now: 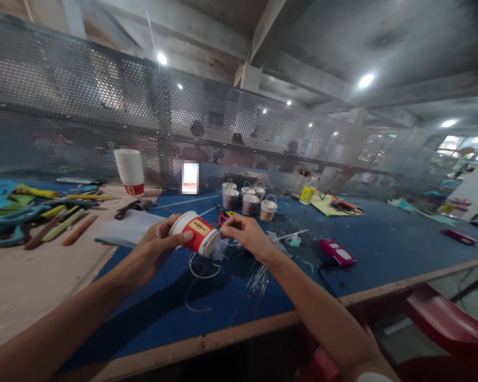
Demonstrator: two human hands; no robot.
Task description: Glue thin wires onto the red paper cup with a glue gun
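Note:
My left hand (161,236) is wrapped around a red and white paper cup (197,233), tilted on its side with its base toward the right. By the base, my right hand (242,233) has thumb and fingertips pinched together on what looks like a thin pale cord (234,244). Loops of cord (205,276) hang below the cup onto the blue tabletop (163,313). Pliers with red and yellow handles (224,216) lie just behind the right hand. Thin wires (258,278) are strewn beneath the right wrist.
Several small handled baskets (250,202) stand behind the hands. A stack of paper cups (129,170) rises at the back left, near scissors (16,220) and clay-coloured sticks. At right lies a magenta glue gun-like device (337,252). A perforated metal screen (207,122) borders the back.

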